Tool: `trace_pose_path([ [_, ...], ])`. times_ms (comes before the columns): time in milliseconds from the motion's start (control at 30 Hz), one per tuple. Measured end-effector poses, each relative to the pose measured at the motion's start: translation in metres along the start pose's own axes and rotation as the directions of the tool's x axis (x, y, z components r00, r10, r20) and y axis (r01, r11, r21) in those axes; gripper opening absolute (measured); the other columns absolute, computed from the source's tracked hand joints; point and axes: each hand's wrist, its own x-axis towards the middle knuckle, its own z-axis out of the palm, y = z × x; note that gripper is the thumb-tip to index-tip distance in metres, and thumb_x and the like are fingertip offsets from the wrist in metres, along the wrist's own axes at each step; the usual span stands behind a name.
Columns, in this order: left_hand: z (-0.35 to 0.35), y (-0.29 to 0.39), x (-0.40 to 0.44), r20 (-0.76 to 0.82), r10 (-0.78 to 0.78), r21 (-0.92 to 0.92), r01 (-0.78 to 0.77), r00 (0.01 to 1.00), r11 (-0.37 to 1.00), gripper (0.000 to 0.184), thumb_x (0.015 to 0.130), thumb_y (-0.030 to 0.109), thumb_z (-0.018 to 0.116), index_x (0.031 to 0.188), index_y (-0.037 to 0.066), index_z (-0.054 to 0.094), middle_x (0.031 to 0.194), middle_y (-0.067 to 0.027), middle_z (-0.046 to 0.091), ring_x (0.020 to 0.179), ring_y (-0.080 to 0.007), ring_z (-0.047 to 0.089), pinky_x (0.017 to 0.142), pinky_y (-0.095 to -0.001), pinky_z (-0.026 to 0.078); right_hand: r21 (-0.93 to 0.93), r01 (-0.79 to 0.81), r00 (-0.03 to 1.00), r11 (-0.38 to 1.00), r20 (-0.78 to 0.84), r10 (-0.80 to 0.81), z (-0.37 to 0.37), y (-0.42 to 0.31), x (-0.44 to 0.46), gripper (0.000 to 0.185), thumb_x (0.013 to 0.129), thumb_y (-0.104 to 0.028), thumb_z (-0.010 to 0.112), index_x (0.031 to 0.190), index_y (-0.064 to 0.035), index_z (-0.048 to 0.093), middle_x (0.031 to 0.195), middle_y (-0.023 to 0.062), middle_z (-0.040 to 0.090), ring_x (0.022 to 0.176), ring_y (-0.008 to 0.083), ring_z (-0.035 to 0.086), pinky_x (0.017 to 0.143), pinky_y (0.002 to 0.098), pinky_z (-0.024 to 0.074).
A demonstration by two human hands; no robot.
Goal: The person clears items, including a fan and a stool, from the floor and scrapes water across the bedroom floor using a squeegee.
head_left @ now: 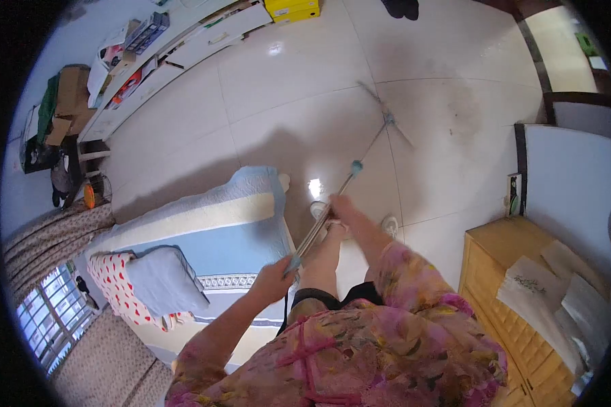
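Observation:
A long thin pole [312, 236] with a teal joint [356, 166] slants from my waist toward the floor. At its far end a narrow, blurred crossbar [389, 119], which looks like a mop head, lies over the pale tiles. My left hand [273, 281] is closed round the teal grip at the near end of the pole. Farther along, my right hand [343, 209] is wrapped round the shaft below the teal joint.
A bed [217, 237] with folded bedding [166, 278] stands at the left. A wooden cabinet [512, 237] is at the right. Low white drawers [217, 34] and yellow boxes [292, 10] line the far side. Tiled floor [299, 88] lies between.

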Motion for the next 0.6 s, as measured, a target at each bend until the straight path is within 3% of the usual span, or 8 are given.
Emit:
trace_pose_path([
  [67, -0.004, 0.022, 0.046, 0.060, 0.068, 0.036, -0.070, 0.996, 0.997, 0.037, 0.076, 0.019, 0.046, 0.108, 0.002, 0.042, 0.082, -0.0233, 0.053, 0.074, -0.0368, 0.052, 0.062, -0.0396, 0.041, 0.101, -0.037, 0.994, 0.994, -0.094, 0.046, -0.041, -0.024, 0.041, 0.021, 0.079, -0.019, 0.040, 0.071, -0.0005, 0.046, 0.062, 0.0113, 0.049, 0.055, 0.0243, 0.053, 0.048, 0.0377, 0.0467],
  [233, -0.018, 0.011, 0.059, -0.257, 0.348, 0.082, -0.338, 0.902, 0.937, 0.038, 0.075, 0.017, 0.048, 0.110, 0.002, 0.040, 0.074, -0.0177, 0.054, 0.062, -0.0310, 0.054, 0.055, -0.0374, 0.041, 0.148, 0.106, 0.971, 0.983, -0.227, -0.071, -0.020, -0.078, 0.016, 0.021, 0.077, -0.020, 0.045, 0.073, 0.0008, 0.045, 0.063, 0.0112, 0.049, 0.054, 0.0227, 0.053, 0.048, 0.0355, 0.0460],
  [300, -0.038, -0.023, 0.012, -0.142, 0.060, -0.122, -0.078, 0.988, 0.989, 0.039, 0.076, 0.014, 0.049, 0.112, 0.003, 0.040, 0.069, -0.0088, 0.053, 0.054, -0.0164, 0.050, 0.049, -0.0286, 0.041, 0.165, 0.194, 0.981, 0.967, -0.035, -0.191, 0.037, -0.053, 0.004, 0.023, 0.077, -0.021, 0.046, 0.077, 0.0019, 0.046, 0.067, 0.0132, 0.051, 0.055, 0.0229, 0.054, 0.046, 0.0353, 0.0460],
  [333, -0.045, -0.041, -0.018, -0.111, -0.126, -0.236, 0.097, 0.986, 0.967, 0.041, 0.074, 0.013, 0.050, 0.113, 0.003, 0.040, 0.081, -0.0134, 0.056, 0.069, -0.0203, 0.054, 0.058, -0.0304, 0.042, 0.198, 0.226, 0.965, 0.954, 0.089, -0.247, 0.070, -0.043, -0.010, 0.024, 0.077, -0.022, 0.047, 0.079, 0.0024, 0.047, 0.069, 0.0142, 0.052, 0.055, 0.0229, 0.055, 0.045, 0.0352, 0.0460],
  [367, -0.057, -0.044, -0.049, -0.018, -0.339, -0.398, 0.304, 0.941, 0.865, 0.040, 0.076, 0.011, 0.049, 0.114, 0.005, 0.039, 0.081, -0.0099, 0.056, 0.067, -0.0110, 0.052, 0.056, -0.0238, 0.041, 0.221, 0.232, 0.943, 0.947, 0.189, -0.275, 0.105, -0.035, -0.024, 0.025, 0.077, -0.022, 0.048, 0.081, 0.0030, 0.048, 0.070, 0.0153, 0.053, 0.056, 0.0230, 0.055, 0.044, 0.0351, 0.0460],
  [400, -0.066, -0.047, -0.080, -0.062, -0.406, -0.373, 0.356, 0.912, 0.857, 0.041, 0.078, 0.009, 0.047, 0.116, 0.003, 0.036, 0.079, -0.0071, 0.056, 0.065, -0.0072, 0.051, 0.053, -0.0215, 0.041, 0.021, 0.221, 0.933, 0.975, 0.287, -0.218, 0.132, 0.005, 0.006, 0.024, 0.077, -0.020, 0.047, 0.083, 0.0034, 0.047, 0.068, 0.0151, 0.051, 0.055, 0.0238, 0.056, 0.044, 0.0358, 0.0479],
  [467, -0.068, -0.047, -0.123, -0.305, -0.397, -0.383, 0.271, 0.866, 0.883, 0.036, 0.078, 0.008, 0.046, 0.112, -0.001, 0.040, 0.074, -0.0074, 0.056, 0.061, -0.0087, 0.051, 0.051, -0.0234, 0.041, 0.079, -0.029, 0.966, 0.996, 0.258, 0.008, 0.198, 0.009, -0.019, 0.030, 0.077, -0.021, 0.047, 0.081, 0.0083, 0.044, 0.068, 0.0183, 0.052, 0.050, 0.0273, 0.055, 0.037, 0.0371, 0.0474],
  [600, -0.086, -0.018, -0.122, -0.493, -0.340, -0.154, 0.304, 0.801, 0.940, 0.030, 0.077, 0.007, 0.048, 0.104, -0.006, 0.046, 0.069, -0.0138, 0.056, 0.057, -0.0163, 0.054, 0.051, -0.0256, 0.042, 0.012, -0.137, 0.930, 0.991, 0.347, 0.124, 0.229, -0.044, -0.030, 0.030, 0.080, -0.022, 0.044, 0.076, 0.0073, 0.046, 0.059, 0.0153, 0.052, 0.047, 0.0250, 0.055, 0.040, 0.0352, 0.0485],
])
